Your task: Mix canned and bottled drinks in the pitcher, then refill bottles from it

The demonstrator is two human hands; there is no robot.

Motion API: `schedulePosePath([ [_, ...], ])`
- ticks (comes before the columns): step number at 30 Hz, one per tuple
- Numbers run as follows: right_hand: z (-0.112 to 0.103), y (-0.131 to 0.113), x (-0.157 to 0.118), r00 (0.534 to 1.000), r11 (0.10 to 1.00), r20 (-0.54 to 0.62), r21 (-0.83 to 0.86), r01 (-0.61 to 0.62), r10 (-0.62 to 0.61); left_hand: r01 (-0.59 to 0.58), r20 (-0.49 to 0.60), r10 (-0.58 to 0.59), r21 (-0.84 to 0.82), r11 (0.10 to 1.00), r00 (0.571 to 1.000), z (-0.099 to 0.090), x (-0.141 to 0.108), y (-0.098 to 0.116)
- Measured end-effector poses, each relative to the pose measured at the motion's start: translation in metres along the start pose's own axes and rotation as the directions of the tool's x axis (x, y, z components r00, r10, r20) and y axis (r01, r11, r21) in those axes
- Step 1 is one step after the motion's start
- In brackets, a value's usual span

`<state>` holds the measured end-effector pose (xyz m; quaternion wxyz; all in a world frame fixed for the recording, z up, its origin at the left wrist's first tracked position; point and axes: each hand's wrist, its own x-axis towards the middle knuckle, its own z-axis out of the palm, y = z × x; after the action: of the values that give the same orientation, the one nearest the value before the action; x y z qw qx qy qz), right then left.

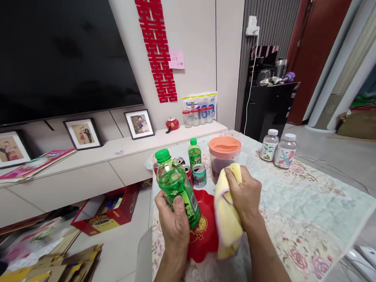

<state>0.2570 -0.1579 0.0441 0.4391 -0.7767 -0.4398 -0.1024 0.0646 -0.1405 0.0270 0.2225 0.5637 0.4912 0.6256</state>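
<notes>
My left hand is wrapped round a large green drink bottle with a green cap, tilted a little to the left. A crumpled yellow cloth is gripped in my right hand and hangs down from it. Below and between my hands lies a red scalloped plate. Just behind stand a smaller green bottle, a teal can and red cans, partly hidden by the large bottle. A clear pitcher with an orange lid stands behind the cloth, its lower part covered.
Two white-capped jars stand at the table's far right on the floral tablecloth. Behind is a low cabinet with framed photos and a red pot. A red box and flattened cardboard lie on the floor at left.
</notes>
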Motion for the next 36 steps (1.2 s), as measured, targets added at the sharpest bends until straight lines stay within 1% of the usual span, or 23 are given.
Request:
schedulePosePath([
  [3, -0.002, 0.008, 0.004, 0.988, 0.987, 0.140, -0.154, -0.044, 0.066, 0.032, 0.010, -0.032, -0.050, 0.998, 0.999, 0.007, -0.004, -0.004],
  [7, -0.003, 0.015, 0.004, 0.949, 0.954, 0.298, -0.300, -0.012, 0.106, 0.102, 0.044, -0.099, -0.074, 0.992, 0.994, 0.016, -0.012, -0.005],
  [9, -0.002, 0.015, 0.004, 0.929, 0.944, 0.352, -0.330, 0.012, 0.112, 0.118, 0.067, -0.113, -0.083, 0.989, 0.991, 0.019, -0.018, -0.005],
  [11, -0.001, 0.010, 0.003, 0.920, 0.943, 0.377, -0.332, 0.031, 0.102, 0.131, 0.092, -0.124, -0.079, 0.988, 0.988, 0.021, -0.023, -0.005],
  [14, 0.001, -0.001, 0.002, 0.905, 0.960, 0.425, -0.266, 0.091, 0.032, 0.129, 0.115, -0.123, -0.055, 0.990, 0.986, 0.022, -0.030, -0.010],
  [16, 0.006, -0.007, 0.000, 0.863, 0.971, 0.504, -0.184, 0.153, -0.040, 0.115, 0.108, -0.110, -0.039, 0.993, 0.988, 0.021, -0.033, -0.014],
  [18, 0.014, -0.009, -0.004, 0.796, 0.972, 0.599, -0.125, 0.199, -0.086, 0.107, 0.110, -0.103, -0.026, 0.994, 0.989, 0.019, -0.037, -0.016],
  [21, 0.028, -0.008, -0.013, 0.707, 0.966, 0.705, -0.143, 0.215, -0.053, 0.125, 0.101, -0.121, -0.035, 0.992, 0.988, 0.018, -0.044, -0.017],
  [23, 0.036, -0.006, -0.019, 0.668, 0.962, 0.743, -0.160, 0.220, -0.029, 0.140, 0.083, -0.136, -0.041, 0.989, 0.987, 0.018, -0.050, -0.019],
  [25, 0.041, -0.006, -0.022, 0.643, 0.963, 0.765, -0.148, 0.224, -0.032, 0.143, 0.099, -0.139, -0.033, 0.989, 0.985, 0.017, -0.054, -0.023],
  [28, 0.043, -0.005, -0.022, 0.621, 0.969, 0.782, -0.115, 0.219, -0.048, 0.145, 0.165, -0.138, -0.029, 0.989, 0.977, 0.014, -0.057, -0.031],
  [30, 0.043, -0.005, -0.021, 0.612, 0.973, 0.789, -0.092, 0.214, -0.060, 0.143, 0.189, -0.133, -0.038, 0.989, 0.973, 0.013, -0.058, -0.034],
  [32, 0.042, -0.003, -0.019, 0.602, 0.975, 0.795, -0.068, 0.210, -0.074, 0.132, 0.197, -0.122, -0.039, 0.991, 0.973, 0.012, -0.059, -0.034],
  [36, 0.042, 0.000, -0.016, 0.577, 0.979, 0.812, -0.035, 0.202, -0.090, 0.133, 0.179, -0.127, -0.017, 0.991, 0.975, 0.011, -0.058, -0.029],
])
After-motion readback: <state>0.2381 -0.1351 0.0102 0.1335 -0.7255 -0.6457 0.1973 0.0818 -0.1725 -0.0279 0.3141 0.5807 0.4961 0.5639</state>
